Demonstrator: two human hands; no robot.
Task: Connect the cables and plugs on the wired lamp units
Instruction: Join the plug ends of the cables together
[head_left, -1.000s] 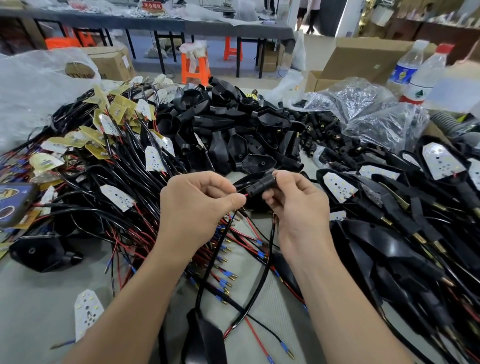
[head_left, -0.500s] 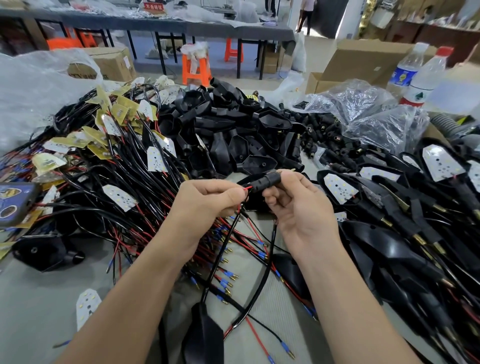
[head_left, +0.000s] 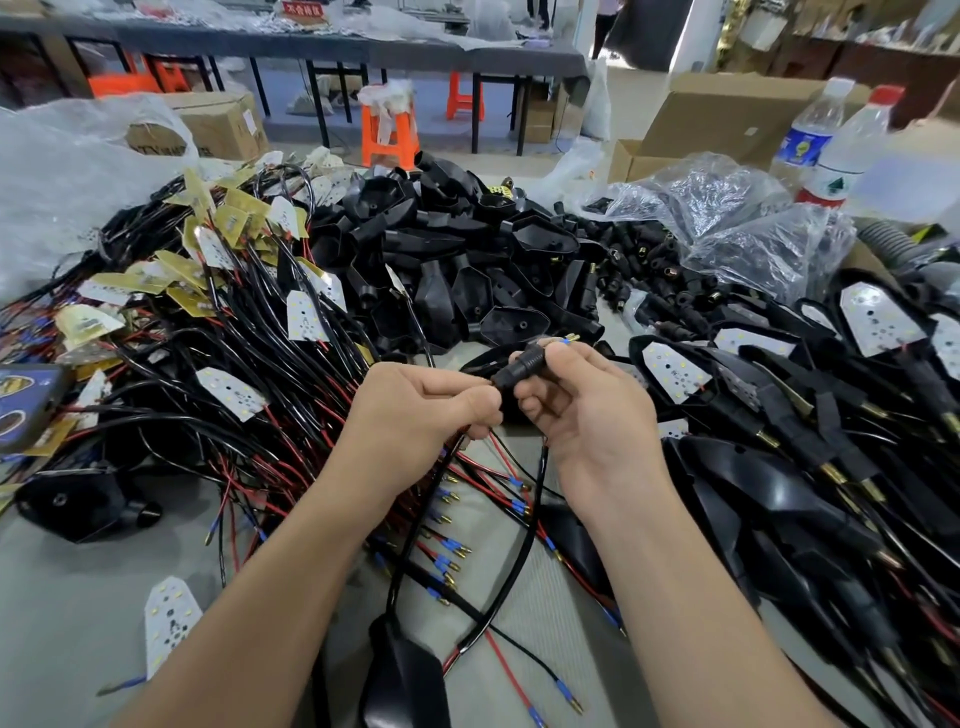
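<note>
**Plug sleeve pinched between both hands, lead ends showing through**

The work is held up in mid-air at the centre of the view, clear of the clutter, so nothing snags. The right hand has thumb and curled fingers closed around a black ribbed plastic plug sleeve, tilted with its far end towards 1 o'clock. The left hand is curled, thumb and forefinger pinching the black sheathed cable right at the sleeve's near mouth. That short grip probably stops the wire buckling as it is fed in.

Brass-tipped, blue-collared lead ends poke out of the sleeve's far end, so the threading looks well along. Whether the sleeve is fully seated cannot be told.

The cable hangs down to 6 o'clock, where its black teardrop lamp housing lies on the grey table, its weight resting there rather than pulling on the cable.

Stock is sorted around the hands:
- Wired white LED boards are heaped at 9 to 10 o'clock.
- Empty black shells are piled at 12.
- Loose black sleeves are scattered at 1.
- Units with boards fitted are laid out at 3.
</note>
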